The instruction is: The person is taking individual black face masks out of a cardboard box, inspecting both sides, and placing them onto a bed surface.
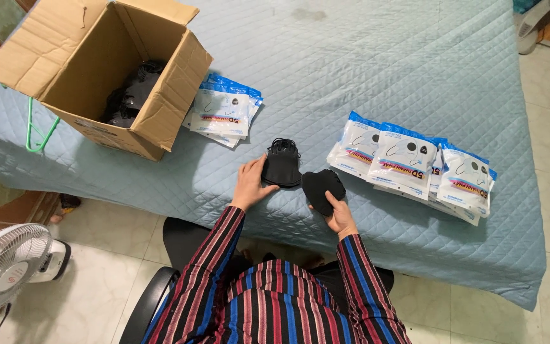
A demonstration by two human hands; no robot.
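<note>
Seen from above, a person in a striped shirt sits at a bed [377, 70] covered in a pale blue quilt. The left hand [249, 183] rests with fingers spread flat against a stack of black face masks [282, 167] near the bed's front edge. The right hand [337, 213] pinches a single black mask [323, 186] between thumb and fingers, just right of the stack. The stack looks loose and lies close to the edge, so a nudge from the left hand could push masks onto the floor, and trailing ear loops could snag. An open cardboard box [106, 73] with more black masks stands at upper left, empty packets [224, 111] beside it. A row of white and blue packets [415, 165] lies to the right
</note>
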